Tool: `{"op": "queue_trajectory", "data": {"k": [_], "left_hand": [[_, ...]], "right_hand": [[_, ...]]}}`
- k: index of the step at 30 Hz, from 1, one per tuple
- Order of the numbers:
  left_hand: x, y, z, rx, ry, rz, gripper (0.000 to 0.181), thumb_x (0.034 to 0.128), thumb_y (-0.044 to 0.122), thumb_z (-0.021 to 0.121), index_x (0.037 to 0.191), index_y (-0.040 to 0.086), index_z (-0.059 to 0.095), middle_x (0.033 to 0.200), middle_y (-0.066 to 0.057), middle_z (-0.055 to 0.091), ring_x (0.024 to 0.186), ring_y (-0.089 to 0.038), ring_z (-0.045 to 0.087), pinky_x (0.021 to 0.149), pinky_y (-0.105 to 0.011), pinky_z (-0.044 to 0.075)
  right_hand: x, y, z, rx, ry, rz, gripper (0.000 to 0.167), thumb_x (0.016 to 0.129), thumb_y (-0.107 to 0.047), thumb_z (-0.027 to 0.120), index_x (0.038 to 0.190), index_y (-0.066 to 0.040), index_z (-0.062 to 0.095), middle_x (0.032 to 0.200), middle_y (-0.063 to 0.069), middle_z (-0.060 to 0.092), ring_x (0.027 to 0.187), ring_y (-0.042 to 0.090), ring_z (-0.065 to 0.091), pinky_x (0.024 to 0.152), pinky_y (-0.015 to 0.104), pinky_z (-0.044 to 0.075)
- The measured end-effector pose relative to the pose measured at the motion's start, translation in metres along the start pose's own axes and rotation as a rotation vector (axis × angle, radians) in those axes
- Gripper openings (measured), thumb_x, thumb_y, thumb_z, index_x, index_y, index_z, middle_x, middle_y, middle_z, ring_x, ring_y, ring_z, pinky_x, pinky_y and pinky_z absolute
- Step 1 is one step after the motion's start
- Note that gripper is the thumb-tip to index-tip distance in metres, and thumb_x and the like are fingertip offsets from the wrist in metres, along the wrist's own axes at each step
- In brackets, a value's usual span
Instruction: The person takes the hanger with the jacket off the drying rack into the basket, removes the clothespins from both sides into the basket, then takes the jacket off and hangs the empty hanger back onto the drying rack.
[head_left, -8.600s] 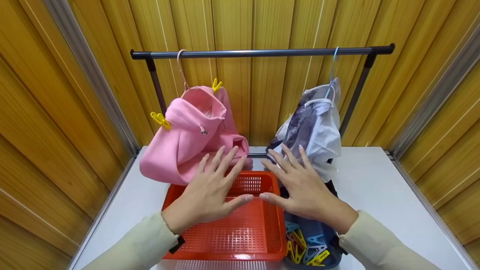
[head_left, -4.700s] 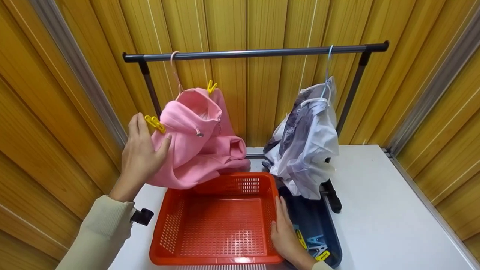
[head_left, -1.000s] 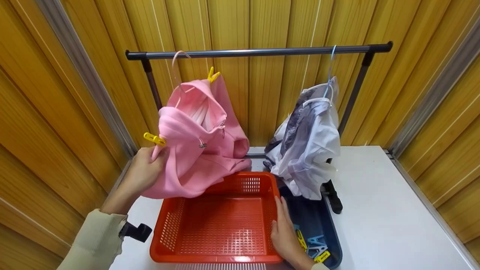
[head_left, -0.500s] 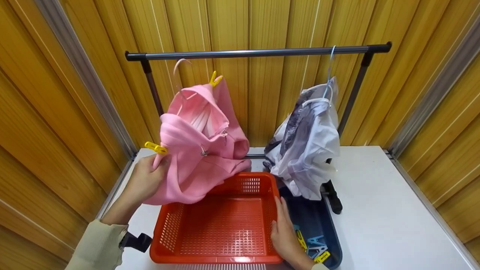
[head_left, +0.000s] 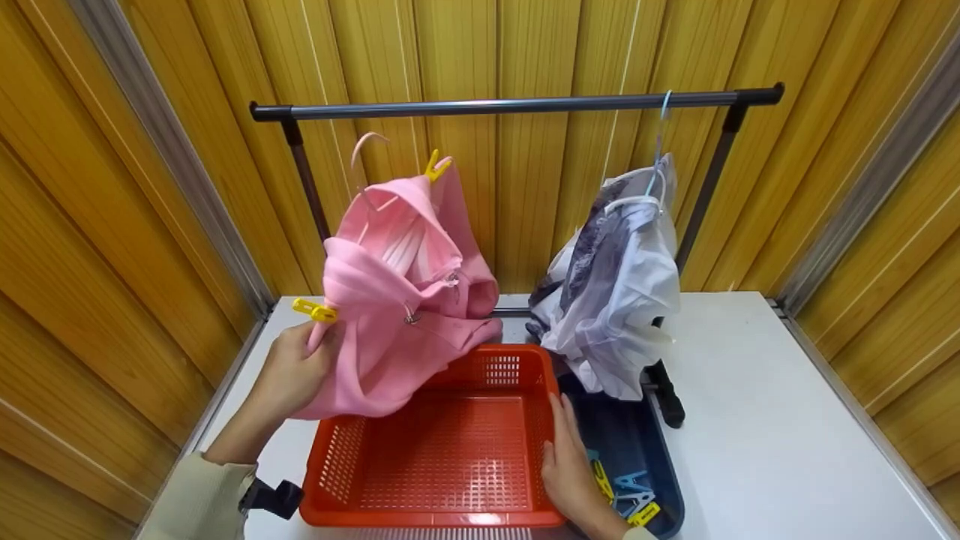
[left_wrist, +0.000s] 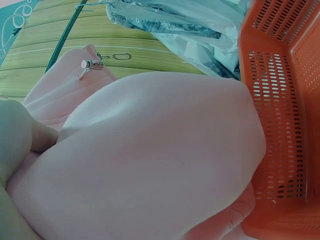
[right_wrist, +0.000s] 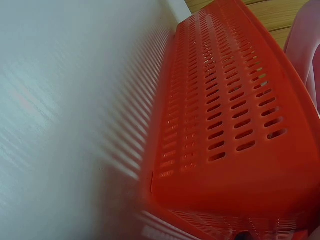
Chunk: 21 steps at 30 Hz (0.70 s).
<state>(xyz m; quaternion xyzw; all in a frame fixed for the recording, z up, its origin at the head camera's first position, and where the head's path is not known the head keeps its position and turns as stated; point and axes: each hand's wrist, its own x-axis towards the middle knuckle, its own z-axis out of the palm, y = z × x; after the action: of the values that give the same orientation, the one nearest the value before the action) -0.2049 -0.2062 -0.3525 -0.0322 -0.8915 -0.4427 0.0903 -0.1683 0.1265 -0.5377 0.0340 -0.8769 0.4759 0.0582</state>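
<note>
My left hand point(head_left: 296, 367) grips the shoulder of a pink jacket point(head_left: 382, 315), just below a yellow clothespin point(head_left: 315, 310). Inside the jacket is a pink hanger point(head_left: 370, 141), whose hook sits below the rack's rod, apart from it. Another yellow clothespin point(head_left: 435, 166) is clipped to the far shoulder. The jacket's lower part hangs over the left back of a red basket point(head_left: 427, 519). In the left wrist view the pink cloth point(left_wrist: 165, 150) covers most of the hand. Straight fingers of my right hand point(head_left: 574, 480) rest along the basket's right rim; the right wrist view shows the basket wall point(right_wrist: 240, 180).
A black clothes rack point(head_left: 495, 106) stands at the back. From its right end hangs a white and grey garment point(head_left: 622, 285) on a blue hanger point(head_left: 665, 120). A dark blue bin point(head_left: 667, 465) with several clothespins point(head_left: 634, 487) sits right of the basket on the white table point(head_left: 765, 420).
My left hand has taken hold of the jacket's shoulder and drawn it down. The hanger's hook has come off the rod and sunk below it. My right hand has moved to the basket's rim.
</note>
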Motion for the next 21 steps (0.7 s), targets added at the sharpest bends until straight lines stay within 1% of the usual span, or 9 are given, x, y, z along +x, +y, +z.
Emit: {"op": "queue_trajectory", "data": {"k": [3, 8, 12, 16, 21], "left_hand": [[-0.002, -0.002, 0.001, 0.001, 0.004, -0.003, 0.028, 0.0994, 0.024, 0.052, 0.088, 0.002, 0.064, 0.073, -0.010, 0.059, 0.062, -0.015, 0.054, 0.057, -0.027, 0.046], [-0.005, -0.005, 0.003, -0.010, -0.008, 0.004, 0.026, 0.0997, 0.023, 0.052, 0.098, 0.001, 0.066, 0.075, -0.011, 0.060, 0.062, -0.015, 0.055, 0.056, -0.026, 0.047], [-0.009, -0.008, 0.005, -0.009, -0.009, 0.005, 0.025, 0.0994, 0.023, 0.053, 0.098, 0.002, 0.067, 0.074, -0.011, 0.060, 0.062, -0.015, 0.055, 0.056, -0.025, 0.047], [-0.012, -0.011, 0.008, -0.012, 0.003, 0.014, 0.023, 0.0989, 0.021, 0.054, 0.098, 0.001, 0.067, 0.075, -0.011, 0.061, 0.063, -0.015, 0.055, 0.057, -0.025, 0.048], [-0.014, -0.014, 0.013, 0.001, 0.007, 0.025, 0.023, 0.0989, 0.022, 0.054, 0.099, 0.003, 0.067, 0.076, -0.012, 0.062, 0.064, -0.016, 0.056, 0.058, -0.024, 0.049]], "right_hand": [[0.000, 0.000, 0.000, 0.007, 0.001, 0.001, 0.070, 0.091, 0.011, 0.045, 0.153, -0.007, 0.020, 0.161, 0.020, 0.009, 0.145, 0.043, 0.019, 0.113, 0.060, 0.024], [0.001, 0.000, 0.000, 0.025, -0.005, 0.005, 0.070, 0.091, 0.011, 0.045, 0.154, -0.007, 0.019, 0.161, 0.020, 0.009, 0.145, 0.043, 0.019, 0.113, 0.060, 0.024], [0.001, 0.001, 0.000, 0.028, -0.009, 0.007, 0.070, 0.091, 0.011, 0.045, 0.154, -0.008, 0.019, 0.161, 0.019, 0.008, 0.145, 0.043, 0.020, 0.112, 0.061, 0.025], [0.001, 0.001, 0.000, 0.025, 0.004, -0.009, 0.071, 0.091, 0.011, 0.045, 0.154, -0.008, 0.020, 0.161, 0.020, 0.009, 0.145, 0.043, 0.020, 0.113, 0.060, 0.024], [-0.001, 0.000, 0.000, 0.001, 0.027, -0.044, 0.069, 0.089, 0.013, 0.047, 0.152, -0.004, 0.022, 0.159, 0.023, 0.012, 0.144, 0.045, 0.021, 0.112, 0.061, 0.024]]}}
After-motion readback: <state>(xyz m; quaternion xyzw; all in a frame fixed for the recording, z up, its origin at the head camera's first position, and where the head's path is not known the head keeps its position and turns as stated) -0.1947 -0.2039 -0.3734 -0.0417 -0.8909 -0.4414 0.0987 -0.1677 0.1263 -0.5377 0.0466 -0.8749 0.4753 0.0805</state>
